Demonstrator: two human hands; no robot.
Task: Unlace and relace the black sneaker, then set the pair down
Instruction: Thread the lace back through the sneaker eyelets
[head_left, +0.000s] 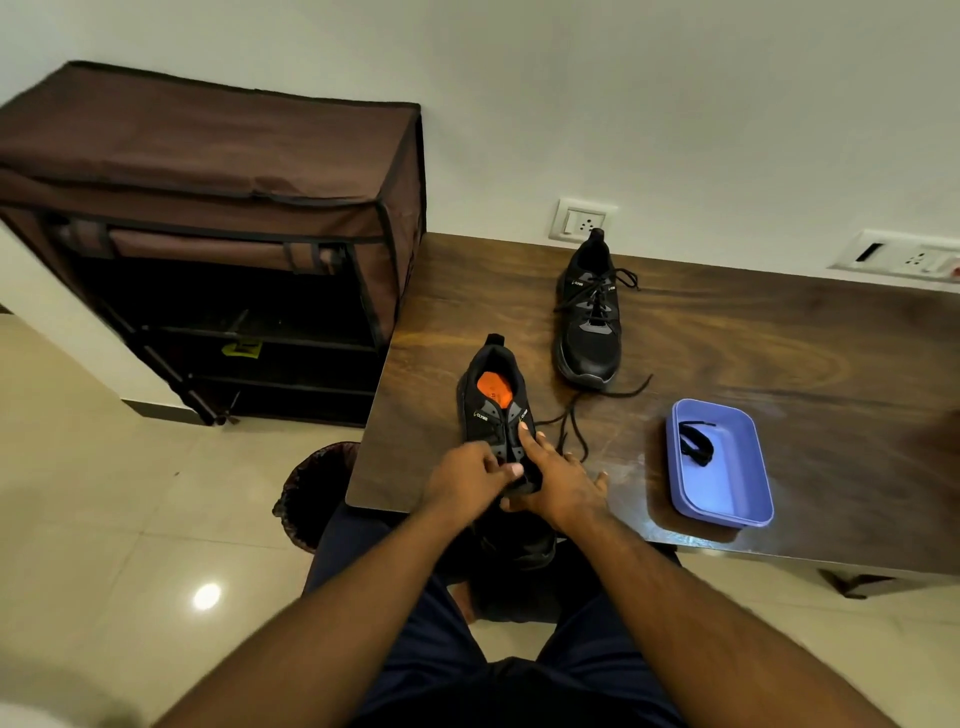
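A black sneaker (493, 410) with an orange insole lies at the near edge of the wooden table (753, 353), toe toward me. My left hand (467, 480) pinches something at its lower eyelets with curled fingers. My right hand (558, 480) holds the toe area, index finger stretched up along the eyelet row. Its loose black lace (571, 431) trails to the right on the table. The second black sneaker (589, 317) stands farther back, laced, toe toward me.
A purple tray (727, 499) with a small black item (696, 444) inside sits at the right. A brown fabric shoe rack (208, 234) stands left of the table. A dark bin (317, 493) is below the table's corner. Wall sockets (582, 221) line the back.
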